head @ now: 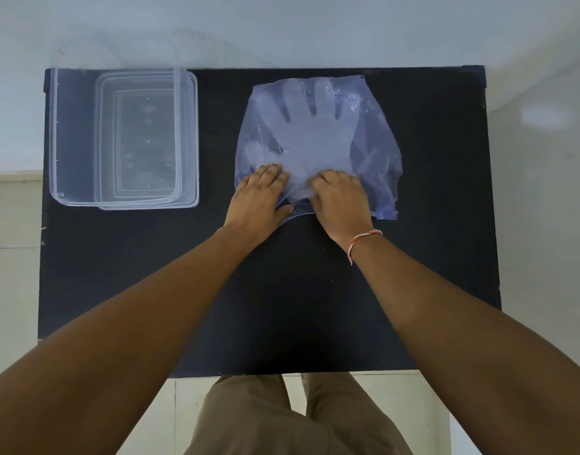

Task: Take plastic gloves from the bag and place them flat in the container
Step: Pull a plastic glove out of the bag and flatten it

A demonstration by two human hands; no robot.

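Note:
A thin bluish plastic bag [374,133] lies flat at the back right of the black table [282,290]. Through it I see clear plastic gloves [310,126] stacked with fingers pointing away from me. My left hand [259,198] rests on the bag's near left corner with its fingers laid on the plastic. My right hand [339,197] sits at the bag's near opening, its fingers curled and pinching the cuff end of the gloves. An empty clear rectangular container [57,139] stands at the back left of the table.
The container's clear lid [191,142] lies under or beside it, sticking out on the right. A pale wall runs behind the table and a tiled floor lies around it. My legs in brown trousers [282,418] stand at the near table edge.

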